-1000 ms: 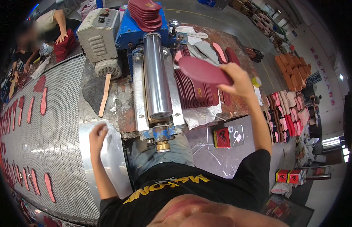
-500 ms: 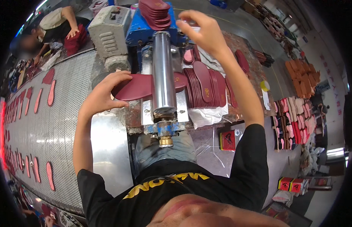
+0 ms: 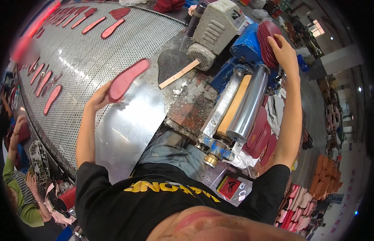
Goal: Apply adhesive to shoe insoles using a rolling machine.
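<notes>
My left hand (image 3: 101,96) grips the heel end of a shoe insole (image 3: 130,78), its pink underside turned up, over a shiny metal sheet beside the mesh belt. At the right, my right hand (image 3: 284,55) has its fingers curled over the edge of a stack of maroon insoles (image 3: 267,40) on the blue machine housing (image 3: 248,42). The thumb is hidden there. Between my arms stands the machine's steel roller (image 3: 248,106), with a tan roller (image 3: 234,105) alongside it. More maroon insoles (image 3: 258,132) lie in a row right of the rollers, partly covered by my forearm.
A perforated belt (image 3: 126,44) at the left carries several pink insoles (image 3: 93,25). The grey motor cover (image 3: 217,26) rises behind the rollers. A wooden strip (image 3: 179,74) lies on the worn bench. At lower left, another person's arm (image 3: 32,182) shows.
The view has swung left. The insole under the roller is out, pink side up in my left hand, carried left toward the belt. My right hand has reached the stack.
</notes>
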`<action>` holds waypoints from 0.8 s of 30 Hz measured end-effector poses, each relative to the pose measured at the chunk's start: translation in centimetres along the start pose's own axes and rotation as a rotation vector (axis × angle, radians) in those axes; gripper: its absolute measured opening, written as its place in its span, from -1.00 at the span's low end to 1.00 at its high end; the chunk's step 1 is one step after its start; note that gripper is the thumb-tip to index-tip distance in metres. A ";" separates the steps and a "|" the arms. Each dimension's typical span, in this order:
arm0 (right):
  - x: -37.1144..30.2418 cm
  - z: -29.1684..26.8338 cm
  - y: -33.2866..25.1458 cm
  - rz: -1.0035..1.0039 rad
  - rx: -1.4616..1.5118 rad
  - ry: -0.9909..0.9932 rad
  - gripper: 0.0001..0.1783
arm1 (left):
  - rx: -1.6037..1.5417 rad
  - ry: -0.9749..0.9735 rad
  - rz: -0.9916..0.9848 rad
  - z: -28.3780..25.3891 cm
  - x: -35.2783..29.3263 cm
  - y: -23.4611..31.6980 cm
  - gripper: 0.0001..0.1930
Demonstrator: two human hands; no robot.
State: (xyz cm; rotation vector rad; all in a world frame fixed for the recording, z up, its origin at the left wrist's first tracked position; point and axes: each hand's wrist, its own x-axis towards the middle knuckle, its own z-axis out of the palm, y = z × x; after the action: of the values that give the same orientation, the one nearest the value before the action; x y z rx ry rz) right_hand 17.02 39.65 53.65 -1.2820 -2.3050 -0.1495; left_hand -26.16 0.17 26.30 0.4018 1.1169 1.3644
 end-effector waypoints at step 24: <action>-0.8 0.2 -0.9 -0.107 -0.016 0.128 -0.46 | 0.682 1.017 0.353 -10.4 23.8 8.5 -0.40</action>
State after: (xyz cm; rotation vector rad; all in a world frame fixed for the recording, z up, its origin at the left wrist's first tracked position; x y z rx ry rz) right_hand 16.56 38.58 53.17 -1.1228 -2.2673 -0.2781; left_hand -43.49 19.91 18.82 0.3985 2.4750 1.4873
